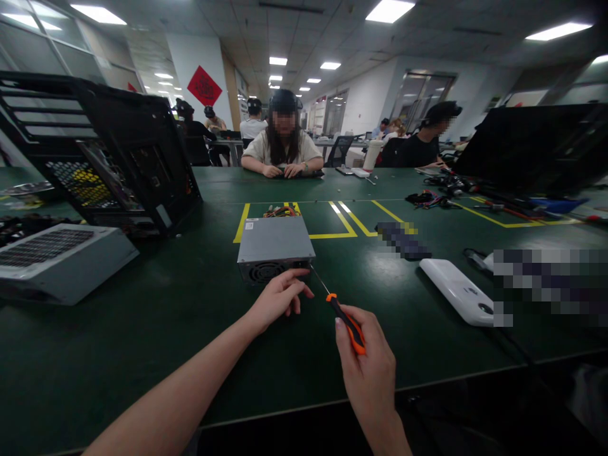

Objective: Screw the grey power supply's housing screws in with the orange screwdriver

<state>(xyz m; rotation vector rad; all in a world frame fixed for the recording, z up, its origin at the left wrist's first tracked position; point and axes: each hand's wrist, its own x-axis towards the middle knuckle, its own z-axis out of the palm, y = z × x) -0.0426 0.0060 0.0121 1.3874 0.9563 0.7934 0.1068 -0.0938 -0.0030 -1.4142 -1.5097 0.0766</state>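
A grey computer power supply [275,239] lies in front of me, its fan grille facing me and its bundle of coloured cables at the far side. My left hand [281,295] is at its near right corner, index finger stretched along the near face and the other fingers loosely bent, apparently holding nothing. My right hand [370,361] is wrapped round the orange and black handle of a screwdriver [346,320]. The thin shaft points up and left, its tip at or close to the power supply's near right corner; contact there is too small to make out.
On the left stand an open black computer case [156,158] and a second power supply [85,266]. To the right lie a white device [453,291], a blurred dark item [403,242] and cables [430,199]. A person [284,145] sits opposite. Yellow tape [332,236] marks the green table.
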